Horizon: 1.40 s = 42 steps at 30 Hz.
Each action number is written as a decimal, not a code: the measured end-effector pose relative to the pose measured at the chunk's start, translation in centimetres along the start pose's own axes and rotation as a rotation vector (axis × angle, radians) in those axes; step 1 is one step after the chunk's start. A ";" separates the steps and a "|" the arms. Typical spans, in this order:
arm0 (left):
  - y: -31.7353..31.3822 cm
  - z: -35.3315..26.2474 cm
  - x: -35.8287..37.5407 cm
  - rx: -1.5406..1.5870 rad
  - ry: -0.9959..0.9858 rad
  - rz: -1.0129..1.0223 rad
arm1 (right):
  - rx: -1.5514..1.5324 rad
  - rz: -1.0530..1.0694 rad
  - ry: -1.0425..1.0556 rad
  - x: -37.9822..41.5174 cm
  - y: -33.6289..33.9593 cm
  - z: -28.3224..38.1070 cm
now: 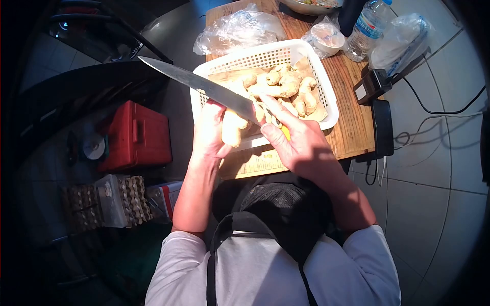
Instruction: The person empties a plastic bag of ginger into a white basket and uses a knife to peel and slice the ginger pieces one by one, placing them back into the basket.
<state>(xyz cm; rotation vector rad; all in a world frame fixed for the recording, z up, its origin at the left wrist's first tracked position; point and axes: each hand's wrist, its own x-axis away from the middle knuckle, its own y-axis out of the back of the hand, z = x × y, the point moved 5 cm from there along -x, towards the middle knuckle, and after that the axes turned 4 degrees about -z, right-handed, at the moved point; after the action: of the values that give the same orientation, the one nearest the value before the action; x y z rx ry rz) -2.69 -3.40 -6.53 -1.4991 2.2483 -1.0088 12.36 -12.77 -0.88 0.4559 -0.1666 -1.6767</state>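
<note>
A piece of ginger (232, 130) is gripped in my left hand (208, 127), in front of the near rim of a white plastic basket (329, 97). My right hand (298, 137) is closed on a large kitchen knife (204, 84), whose yellow handle (286, 133) shows only in part. The blade points to the upper left and lies across the top of the held piece. Small peelings cling near the blade. More ginger roots (291, 84) lie on brown paper inside the basket, beyond both hands.
On the wooden table (352, 122) are a clear plastic bag (240, 30), a wrapped bowl (326, 38) and a water bottle (368, 28). A black power adapter (372, 85) with cables sits at the right edge. A red box (135, 135) and egg trays (135, 199) stand lower left.
</note>
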 end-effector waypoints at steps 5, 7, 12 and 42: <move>-0.4 0.4 0.3 0.064 0.036 -0.006 | 0.102 -0.016 0.001 0.0 -0.1 -0.3; -0.8 0.8 0.6 0.099 0.060 0.131 | 0.131 -0.013 -0.020 -0.4 0.0 -0.2; -1.9 1.7 2.4 -0.023 0.195 0.043 | -0.090 -0.010 -0.189 -2.6 0.6 -1.5; 1.1 -1.1 -2.6 0.231 0.022 -0.136 | 0.472 -0.065 0.191 2.8 -1.9 -0.6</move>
<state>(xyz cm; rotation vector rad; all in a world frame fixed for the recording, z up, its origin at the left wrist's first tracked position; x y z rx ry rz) -2.92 -0.39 -6.91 -1.5614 1.9848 -1.2813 10.57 -15.08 -2.70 0.9803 -0.4139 -1.6428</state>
